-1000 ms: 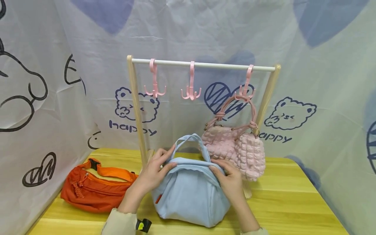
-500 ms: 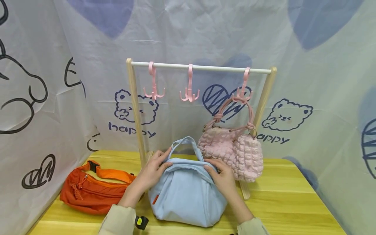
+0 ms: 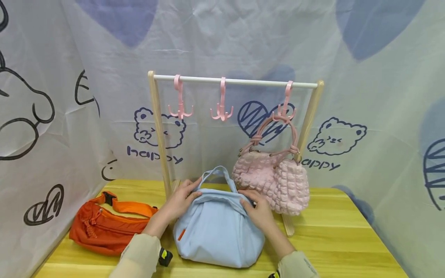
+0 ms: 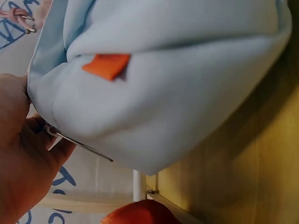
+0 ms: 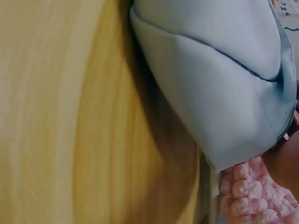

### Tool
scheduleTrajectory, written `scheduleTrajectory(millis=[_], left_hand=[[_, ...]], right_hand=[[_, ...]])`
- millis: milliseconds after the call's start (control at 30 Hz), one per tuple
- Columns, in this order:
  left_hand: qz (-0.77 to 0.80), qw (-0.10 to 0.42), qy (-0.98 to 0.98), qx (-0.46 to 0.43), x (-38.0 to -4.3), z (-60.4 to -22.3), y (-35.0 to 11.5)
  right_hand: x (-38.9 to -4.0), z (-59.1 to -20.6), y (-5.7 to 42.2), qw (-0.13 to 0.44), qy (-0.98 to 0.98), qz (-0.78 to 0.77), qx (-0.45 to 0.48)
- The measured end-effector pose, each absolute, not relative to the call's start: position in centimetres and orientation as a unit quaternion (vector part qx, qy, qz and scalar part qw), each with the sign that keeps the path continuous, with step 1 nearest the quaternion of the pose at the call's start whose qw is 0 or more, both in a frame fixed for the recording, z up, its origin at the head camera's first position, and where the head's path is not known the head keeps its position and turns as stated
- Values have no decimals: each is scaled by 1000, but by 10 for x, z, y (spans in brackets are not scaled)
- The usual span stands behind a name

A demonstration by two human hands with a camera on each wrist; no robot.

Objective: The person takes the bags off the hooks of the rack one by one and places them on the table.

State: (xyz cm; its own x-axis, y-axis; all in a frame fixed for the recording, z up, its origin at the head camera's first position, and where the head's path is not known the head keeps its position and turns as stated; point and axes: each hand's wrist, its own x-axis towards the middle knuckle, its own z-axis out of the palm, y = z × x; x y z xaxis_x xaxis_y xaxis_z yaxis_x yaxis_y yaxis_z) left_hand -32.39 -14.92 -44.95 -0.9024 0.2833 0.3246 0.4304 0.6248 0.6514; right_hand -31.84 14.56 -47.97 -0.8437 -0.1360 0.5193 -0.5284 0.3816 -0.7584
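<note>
A light blue fabric handbag (image 3: 219, 233) stands upright at the front middle of the wooden table, its short loop handle (image 3: 218, 170) raised. My left hand (image 3: 181, 199) pinches the bag's upper left corner between thumb and fingers. On the opposite upper corner, my right hand (image 3: 258, 208) grips the rim the same way. A small orange tag (image 4: 110, 66) shows on the bag's side in the left wrist view, near a metal zipper edge (image 4: 81, 143) by my fingers. The right wrist view has the bag's other side (image 5: 201, 88), with my right hand (image 5: 284, 161) partly cut off at the frame edge.
Behind the bag stands a rack with a white bar (image 3: 257, 82) carrying pink multi-prong hooks (image 3: 221, 110). From the right hook (image 3: 286, 110) hangs a pink puffy handbag (image 3: 271, 181). An orange waist bag (image 3: 107, 231) lies at the left. Printed cloth (image 3: 208, 46) surrounds the table (image 3: 340, 239).
The head view has shifted slightly, so the whole scene sits a little lower and further left. Both hands keep their hold on the blue handbag's upper corners.
</note>
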Motion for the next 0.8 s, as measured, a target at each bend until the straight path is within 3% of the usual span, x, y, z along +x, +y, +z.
scheduleTrajectory(millis=[800], left_hand=[[-357, 49, -916, -174, -350, -482, -150]], right_hand=[[-335, -505, 139, 141, -841, 483, 196]])
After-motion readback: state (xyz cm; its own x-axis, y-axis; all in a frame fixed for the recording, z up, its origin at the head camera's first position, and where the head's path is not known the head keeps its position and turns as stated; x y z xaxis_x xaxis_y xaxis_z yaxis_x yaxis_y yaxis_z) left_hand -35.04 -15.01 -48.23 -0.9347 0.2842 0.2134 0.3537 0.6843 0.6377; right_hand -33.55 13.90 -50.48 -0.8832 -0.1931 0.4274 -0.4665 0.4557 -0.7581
